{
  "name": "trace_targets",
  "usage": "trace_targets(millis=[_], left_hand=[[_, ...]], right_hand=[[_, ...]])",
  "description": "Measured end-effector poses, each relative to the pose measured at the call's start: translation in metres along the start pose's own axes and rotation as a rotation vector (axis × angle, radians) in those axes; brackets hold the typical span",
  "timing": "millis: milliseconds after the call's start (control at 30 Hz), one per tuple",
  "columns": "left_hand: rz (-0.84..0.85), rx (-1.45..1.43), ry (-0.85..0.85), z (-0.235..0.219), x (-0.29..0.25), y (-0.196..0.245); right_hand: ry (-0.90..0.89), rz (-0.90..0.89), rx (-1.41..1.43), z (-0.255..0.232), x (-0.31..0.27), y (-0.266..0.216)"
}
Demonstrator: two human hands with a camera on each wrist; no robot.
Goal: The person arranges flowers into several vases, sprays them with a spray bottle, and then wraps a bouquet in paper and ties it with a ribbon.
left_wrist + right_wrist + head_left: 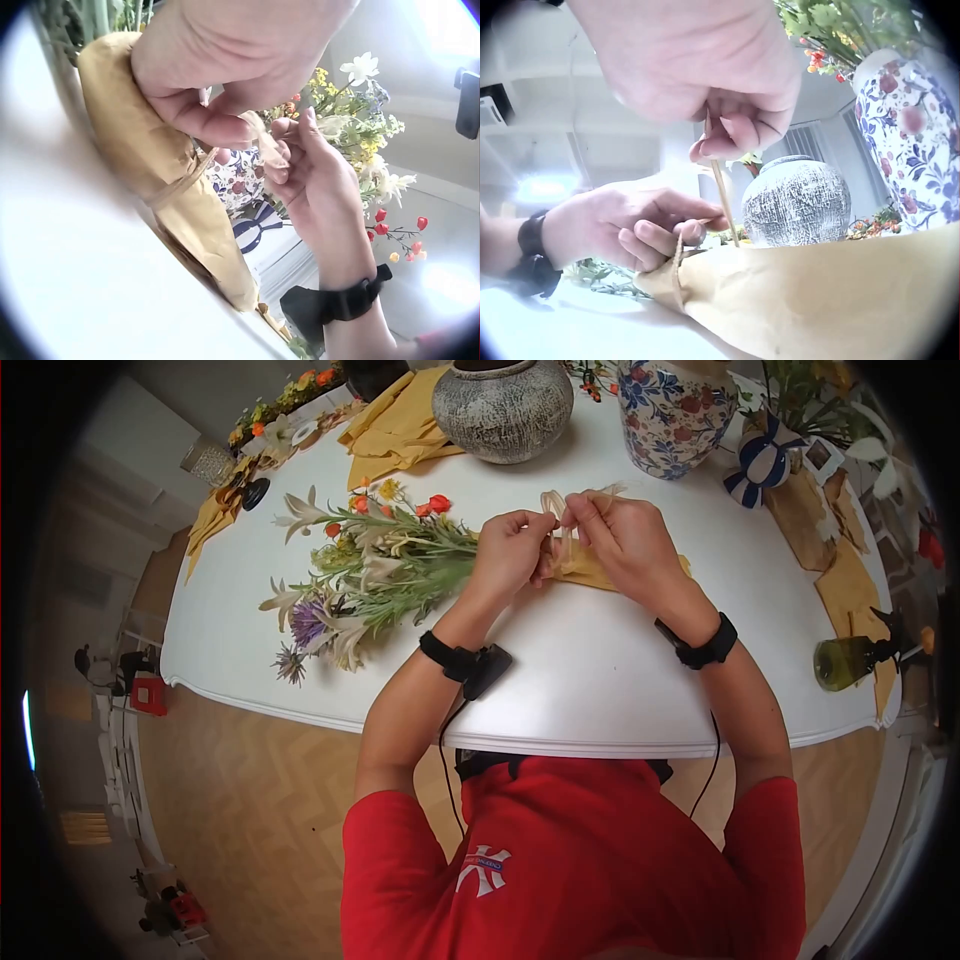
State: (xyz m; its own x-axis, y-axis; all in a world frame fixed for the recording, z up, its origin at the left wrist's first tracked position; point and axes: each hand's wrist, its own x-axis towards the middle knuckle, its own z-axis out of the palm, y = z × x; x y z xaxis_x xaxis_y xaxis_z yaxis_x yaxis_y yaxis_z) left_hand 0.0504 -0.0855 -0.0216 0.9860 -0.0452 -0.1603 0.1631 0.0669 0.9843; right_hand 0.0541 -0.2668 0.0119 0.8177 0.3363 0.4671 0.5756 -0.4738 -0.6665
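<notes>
Left hand (pixel 508 552), right hand (pixel 635 540), both grips clamped on pale tie (pixel 721 189), upper centre! Bouquet (pixel 425 575) lies left on bench (pixel 600 680). Pull evenly, gently; paper wrap (pixel 590 570) probably crushes easily.

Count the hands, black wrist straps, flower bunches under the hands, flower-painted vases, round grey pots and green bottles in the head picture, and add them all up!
Hands: 2 (left hand, right hand)
Black wrist straps: 2 (left strap, right strap)
Flower bunch: 1
Flower-painted vase: 1
Round grey pot: 1
Green bottle: 1
Total: 8
</notes>
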Motion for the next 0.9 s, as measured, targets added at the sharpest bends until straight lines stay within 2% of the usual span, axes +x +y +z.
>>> trace_targets(millis=[67,200,300,400,500,567,667,767,867,900], left_hand=[[0.020,0.051,-0.042,0.000,0.001,0.000],[0.119,0.334,-0.049,0.002,0.002,-0.001],[0.190,0.427,-0.079,0.001,-0.001,0.004],[0.300,0.639,-0.056,-0.007,0.014,-0.017],[0.274,0.526,-0.215,-0.011,0.008,-0.012],[0.161,0.366,-0.245,-0.008,0.003,-0.003],[0.049,0.228,-0.285,-0.010,0.002,0.005],[-0.002,0.106,-0.295,-0.013,0.000,0.008],[-0.003,0.059,-0.351,-0.018,0.003,0.007],[0.011,0.063,-0.384,-0.021,0.003,0.006]], right_hand=[[-0.092,0.076,0.134,0.000,-0.002,-0.009],[-0.131,0.033,0.231,0.006,0.005,-0.003],[-0.184,0.038,0.271,0.008,0.012,-0.004],[-0.232,0.060,0.301,0.012,0.020,0.000],[-0.268,0.113,0.369,0.016,0.029,0.003],[-0.332,0.152,0.402,0.015,0.032,0.003],[-0.244,0.037,0.479,0.007,0.028,-0.006],[0.071,0.005,0.388,0.002,0.027,0.013],[0.154,0.096,0.180,0.002,0.026,0.055],[-0.011,0.155,0.074,-0.002,0.023,0.061]])
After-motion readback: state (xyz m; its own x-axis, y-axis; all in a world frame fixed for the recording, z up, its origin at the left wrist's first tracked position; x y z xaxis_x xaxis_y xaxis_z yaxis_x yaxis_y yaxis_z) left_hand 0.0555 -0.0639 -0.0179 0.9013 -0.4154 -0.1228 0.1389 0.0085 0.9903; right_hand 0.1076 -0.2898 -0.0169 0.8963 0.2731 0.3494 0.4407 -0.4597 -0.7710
